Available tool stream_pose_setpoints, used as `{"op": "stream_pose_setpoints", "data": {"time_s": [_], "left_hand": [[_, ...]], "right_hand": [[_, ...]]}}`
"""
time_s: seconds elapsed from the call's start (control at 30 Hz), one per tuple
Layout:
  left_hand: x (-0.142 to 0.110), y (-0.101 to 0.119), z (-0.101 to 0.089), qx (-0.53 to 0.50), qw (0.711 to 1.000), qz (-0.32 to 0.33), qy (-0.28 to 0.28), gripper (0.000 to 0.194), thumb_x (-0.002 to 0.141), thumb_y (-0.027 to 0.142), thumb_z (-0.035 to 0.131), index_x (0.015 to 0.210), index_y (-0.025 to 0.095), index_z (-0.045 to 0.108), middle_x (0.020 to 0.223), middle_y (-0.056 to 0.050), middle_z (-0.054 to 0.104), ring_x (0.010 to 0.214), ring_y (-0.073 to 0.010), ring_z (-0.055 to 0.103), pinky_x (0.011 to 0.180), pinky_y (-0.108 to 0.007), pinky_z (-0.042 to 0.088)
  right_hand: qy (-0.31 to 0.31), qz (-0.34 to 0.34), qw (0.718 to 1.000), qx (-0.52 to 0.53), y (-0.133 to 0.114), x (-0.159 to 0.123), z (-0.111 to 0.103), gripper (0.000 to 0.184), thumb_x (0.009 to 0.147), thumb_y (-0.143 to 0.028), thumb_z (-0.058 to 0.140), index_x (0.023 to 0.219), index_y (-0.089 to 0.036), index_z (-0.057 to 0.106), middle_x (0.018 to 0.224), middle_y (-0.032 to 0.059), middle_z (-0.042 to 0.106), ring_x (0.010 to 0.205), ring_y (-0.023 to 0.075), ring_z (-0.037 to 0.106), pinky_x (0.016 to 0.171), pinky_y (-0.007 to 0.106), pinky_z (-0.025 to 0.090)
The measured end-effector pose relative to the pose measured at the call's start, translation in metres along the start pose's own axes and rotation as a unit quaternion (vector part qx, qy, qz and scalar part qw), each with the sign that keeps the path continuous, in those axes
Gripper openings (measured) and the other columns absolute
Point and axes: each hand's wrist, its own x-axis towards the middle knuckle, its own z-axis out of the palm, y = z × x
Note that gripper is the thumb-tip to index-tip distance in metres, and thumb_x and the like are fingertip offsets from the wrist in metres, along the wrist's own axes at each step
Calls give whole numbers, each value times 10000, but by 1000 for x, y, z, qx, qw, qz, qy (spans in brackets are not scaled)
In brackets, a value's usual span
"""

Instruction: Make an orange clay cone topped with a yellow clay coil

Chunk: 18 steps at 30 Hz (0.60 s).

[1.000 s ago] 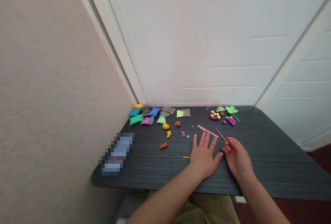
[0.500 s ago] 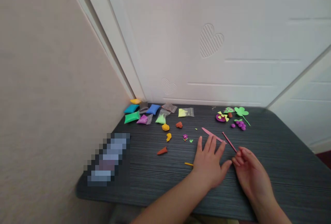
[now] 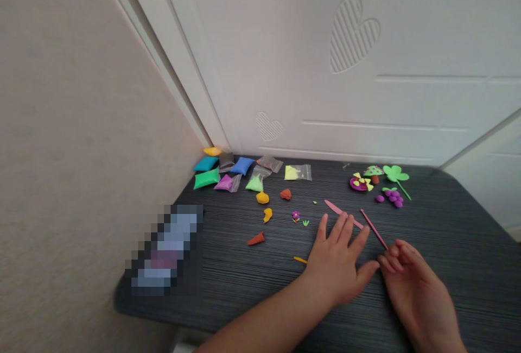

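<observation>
A yellow-orange strip [image 3: 300, 259], jutting left nearly crosswise on the bench [image 3: 232, 282], is being partly covered by the nearer left hand [image 3: 337, 260], its grip being spread flat, palm down. The right hand [image 3: 415, 285] is being held half-curled at the pink rod [image 3: 373, 228]; whether it is being pinched cannot be told.

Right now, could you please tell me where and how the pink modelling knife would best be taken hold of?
I'd pinch the pink modelling knife across its narrow width, near its far left end, coming from the far side: it looks slim and flat on the dark table, that end is uncovered, and the left hand overlaps its middle in view.
</observation>
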Motion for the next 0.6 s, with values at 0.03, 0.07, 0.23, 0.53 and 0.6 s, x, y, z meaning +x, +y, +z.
{"op": "stream_pose_setpoints", "data": {"time_s": [0.03,0.07,0.23,0.53,0.6], "left_hand": [[-6,1,0,-2,1000,6,-8,607,920,553,129,1450,271,222,1526,-65,272,1433,-203,129,1141,-523,146],[-10,2,0,-3,1000,7,-12,607,919,555,127,1451,277,215,1526,-67,270,1435,-204,122,1137,-533,147],[8,-3,5,-3,1000,-6,-2,616,918,556,131,1446,257,240,1521,-92,277,1432,-219,140,1138,-530,130],[-2,0,4,5,1000,-4,-24,629,909,573,142,1444,260,248,1518,-88,284,1430,-222,142,1138,-527,141],[-8,2,4,4,999,-6,-31,627,907,576,160,1447,266,241,1519,-83,283,1431,-226,134,1141,-531,129]], "right_hand": [[2,5,1000,0,0,0,0,78,726,-205,662,780,-154,637,680,-29,475,543,36,400,480,147,419],[3,9,1000,1,0,1,-1,78,725,-203,663,781,-155,636,684,-30,472,544,36,398,477,149,417],[7,15,1000,8,-1,2,-1,75,719,-196,666,775,-161,632,692,-35,455,556,34,399,498,149,427],[13,26,1000,7,-2,2,-2,67,726,-197,650,776,-157,630,708,-25,452,562,45,401,492,167,429],[16,29,999,9,-2,2,-3,57,736,-193,635,779,-156,626,705,-27,443,566,45,403,494,167,430]]}}
